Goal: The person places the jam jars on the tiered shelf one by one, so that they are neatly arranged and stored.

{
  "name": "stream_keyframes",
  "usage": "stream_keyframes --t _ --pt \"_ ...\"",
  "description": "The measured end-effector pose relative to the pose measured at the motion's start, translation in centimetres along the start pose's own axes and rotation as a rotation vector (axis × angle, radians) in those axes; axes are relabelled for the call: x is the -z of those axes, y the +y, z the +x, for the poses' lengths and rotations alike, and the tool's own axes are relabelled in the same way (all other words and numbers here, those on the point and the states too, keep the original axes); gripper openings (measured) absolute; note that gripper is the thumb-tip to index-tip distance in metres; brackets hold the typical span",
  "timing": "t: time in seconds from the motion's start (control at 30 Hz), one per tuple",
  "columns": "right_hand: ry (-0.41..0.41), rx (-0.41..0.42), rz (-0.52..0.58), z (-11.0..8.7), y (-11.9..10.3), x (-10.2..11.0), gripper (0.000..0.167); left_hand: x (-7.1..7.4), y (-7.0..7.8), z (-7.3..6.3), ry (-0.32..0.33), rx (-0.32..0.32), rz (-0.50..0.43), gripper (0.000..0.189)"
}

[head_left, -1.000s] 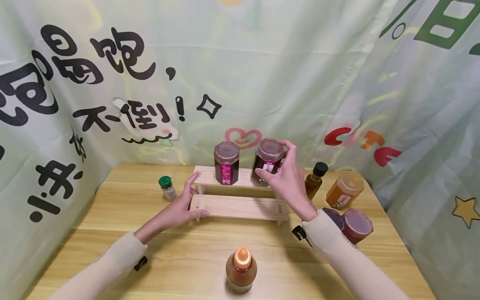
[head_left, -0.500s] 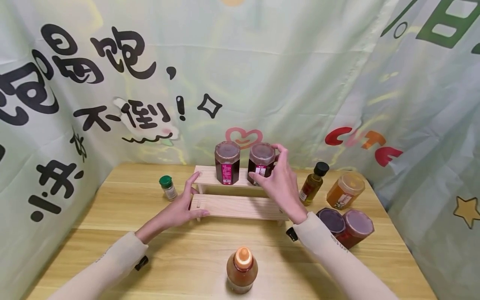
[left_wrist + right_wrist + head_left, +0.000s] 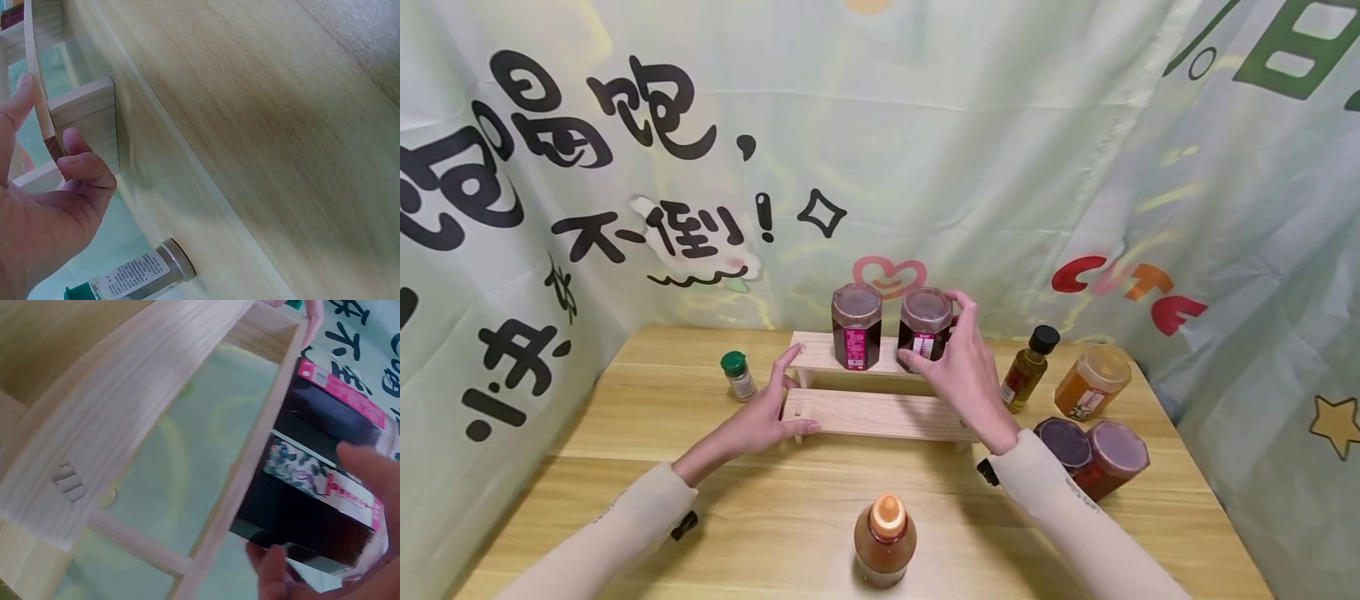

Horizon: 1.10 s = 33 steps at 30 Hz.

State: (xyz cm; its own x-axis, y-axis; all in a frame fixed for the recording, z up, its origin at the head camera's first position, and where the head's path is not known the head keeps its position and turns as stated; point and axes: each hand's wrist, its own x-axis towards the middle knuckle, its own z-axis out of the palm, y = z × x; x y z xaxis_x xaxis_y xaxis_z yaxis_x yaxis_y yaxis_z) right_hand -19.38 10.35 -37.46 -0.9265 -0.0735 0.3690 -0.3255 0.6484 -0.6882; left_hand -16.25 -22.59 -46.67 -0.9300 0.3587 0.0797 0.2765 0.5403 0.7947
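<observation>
Glossy-sided jars [image 3: 856, 329] top a matt, bare-wood rack [image 3: 880, 414] on a smooth, wood-grained desk [image 3: 760, 517] before us, creased cloth [image 3: 940, 167] hanging at twelve o'clock.

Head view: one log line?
left grip: holds pale wooden two-tier rack | right grip: holds dark faceted pink-labelled jar on upper tier

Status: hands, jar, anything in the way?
Left hand grips wooden rack, left end. Right hand holds dark jar, upright on top tier. Possible obstacle: second dark jar to its left, gap between.
</observation>
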Motion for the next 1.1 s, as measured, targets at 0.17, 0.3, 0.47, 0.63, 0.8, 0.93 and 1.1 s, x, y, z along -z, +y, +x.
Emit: stream_keyframes --t 0.17,0.3,0.47,0.63,0.8,0.93,1.1 --pt "-0.024 -0.041 0.069 -0.3 -0.5 0.7 0.125 0.1 0.0 -0.1 0.006 0.006 -0.002 0.124" --pt "-0.001 -0.047 0.101 -0.5 -0.9 1.5 0.118 0.2 0.0 -0.1 0.011 0.006 0.009 0.125" --pt "0.037 -0.051 0.138 -1.0 -0.7 3.1 0.108 0.2 0.0 -0.2 0.006 -0.003 0.009 0.126" --pt "0.063 -0.024 0.17 -1.7 0.1 4.7 0.099 0.1 0.1 -0.1 -0.003 -0.001 0.008 0.125" --pt "0.079 0.016 0.165 -2.5 0.7 6.1 0.091 0.1 0.2 -0.1 -0.004 0.004 0.005 0.125" --pt "0.089 0.027 0.143 -3.3 1.1 7.4 0.086 -0.1 0.1 -0.1 -0.004 -0.003 -0.004 0.125" --pt "0.131 0.043 0.134 -4.3 1.6 9.1 0.08 0.0 0.0 -0.1 -0.006 -0.003 -0.003 0.125"
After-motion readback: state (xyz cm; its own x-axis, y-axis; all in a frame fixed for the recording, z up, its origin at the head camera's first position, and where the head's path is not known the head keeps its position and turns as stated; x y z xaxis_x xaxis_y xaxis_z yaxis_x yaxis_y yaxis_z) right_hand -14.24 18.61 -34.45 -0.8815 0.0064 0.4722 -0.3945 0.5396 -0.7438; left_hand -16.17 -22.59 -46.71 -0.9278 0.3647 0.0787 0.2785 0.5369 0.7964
